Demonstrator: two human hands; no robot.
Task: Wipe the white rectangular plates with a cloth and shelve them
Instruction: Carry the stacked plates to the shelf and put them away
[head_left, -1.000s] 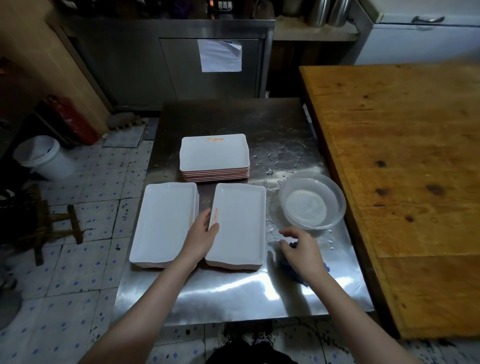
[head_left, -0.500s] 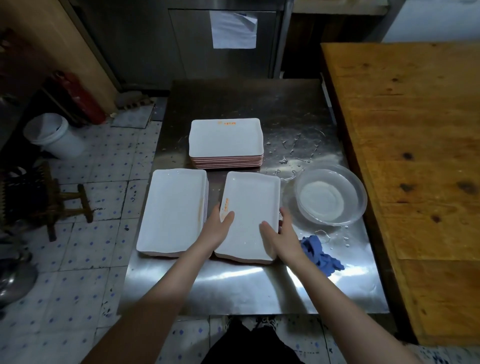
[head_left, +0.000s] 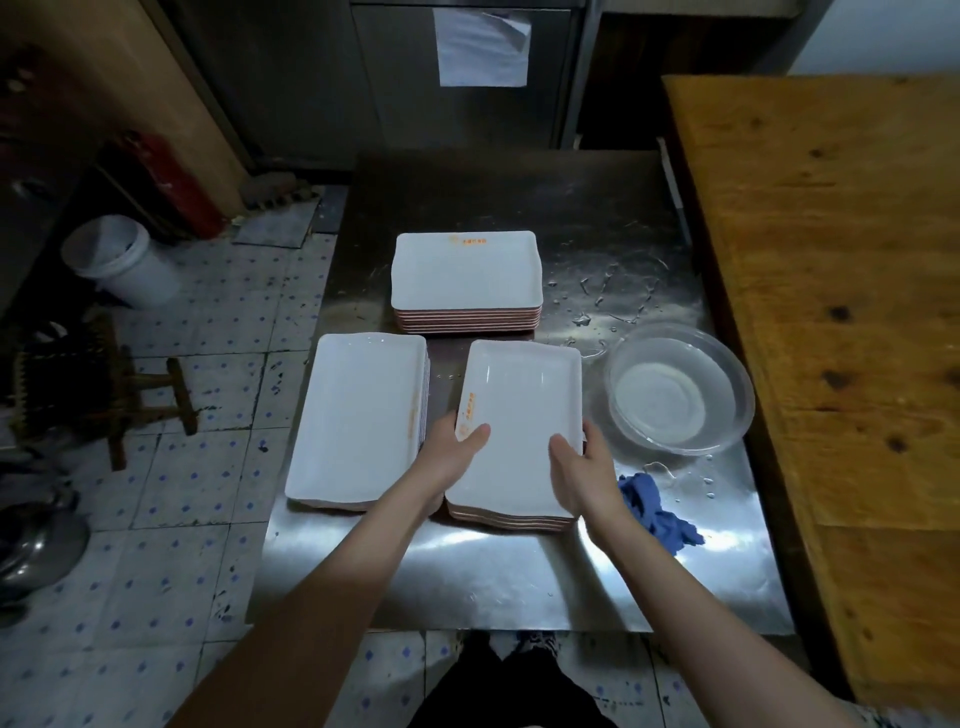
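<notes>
Starting at the left, the left stack (head_left: 358, 421) of white rectangular plates lies on the steel table (head_left: 519, 571). Just right of it, the left hand (head_left: 452, 452) grips the left edge of the top plate (head_left: 519, 410) on the near stack, thumb on its face. The far stack (head_left: 465, 273) sits behind. The right hand (head_left: 582, 473) grips the same plate's right edge, fingers curled round it. Farther right lie the crumpled blue cloth (head_left: 657, 506) and, beyond it, a clear bowl (head_left: 680, 387)
</notes>
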